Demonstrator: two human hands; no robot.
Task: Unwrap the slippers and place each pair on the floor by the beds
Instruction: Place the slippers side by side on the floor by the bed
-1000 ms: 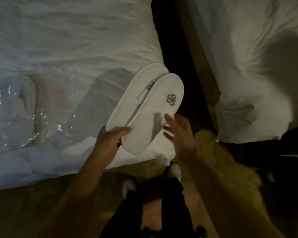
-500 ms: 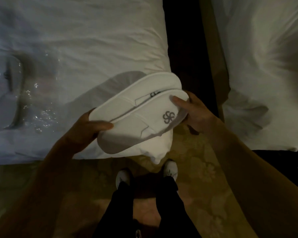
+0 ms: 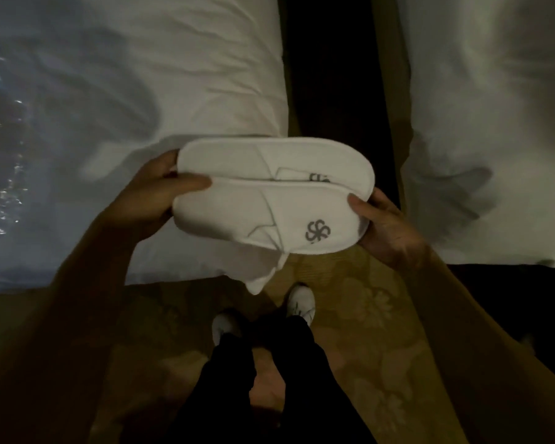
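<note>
- Head view: I see the pair of slippers [image 3: 269, 197], already out of its wrapper, held level above the corner of the left bed [image 3: 173, 75], the two lying side by side with the near one overlapping the far one's edge
- My left hand [image 3: 151, 197] is clasped around the heel ends, thumb lying across the top of the near slipper; I take this as a pinch that keeps both from sliding apart
- My right hand [image 3: 385, 225] grips the toe ends, thumb on top near the grey logo [image 3: 318, 231]; a hold at each end looks suited to carrying the pair flat
- Crinkled clear wrap [image 3: 0, 174] lies on the left bed at the far left edge; whether it still holds anything I cannot tell
- The patterned floor [image 3: 366, 315] between the two beds, in front of the white shoes [image 3: 298, 302], seems the likely spot to set the pair down
- The right bed [image 3: 494, 123] is well apart from the slippers
</note>
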